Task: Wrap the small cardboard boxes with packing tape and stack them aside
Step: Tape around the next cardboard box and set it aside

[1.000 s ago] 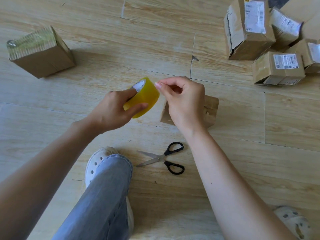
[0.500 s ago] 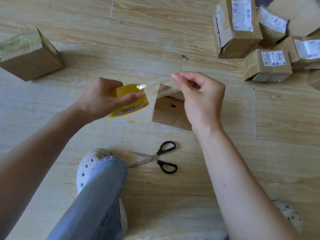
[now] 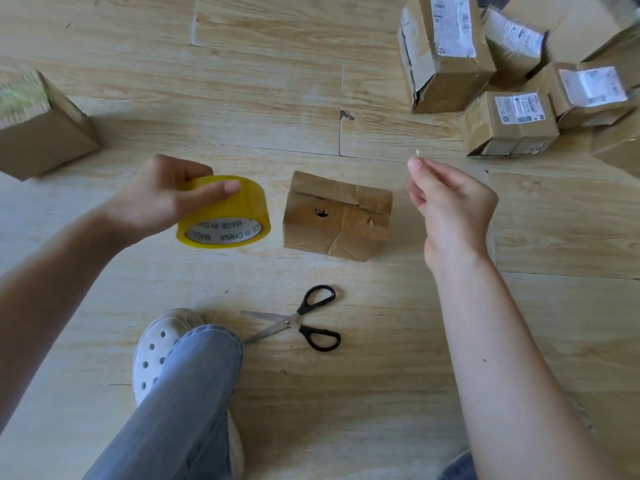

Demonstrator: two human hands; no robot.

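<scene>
as left hand [image 3: 162, 199] grips the tape roll [image 3: 239, 211], right hand [image 3: 450, 202] pinches tape end [image 3: 418, 152].

Everything rests on the pale wood-plank floor [image 3: 242, 98]. Between my left hand [image 3: 162, 199] and right hand [image 3: 450, 206] sits a small creased brown cardboard box [image 3: 337, 216] with a hole in it. Nearer me than both hands lie black-handled steel scissors [image 3: 298, 322], blades apart, just beside my white perforated clog [image 3: 156, 348]. Beyond my left hand stands a tape-wrapped cardboard box [image 3: 38, 126]. Beyond my right hand is a cluster of labelled cardboard boxes [image 3: 446, 64].
</scene>
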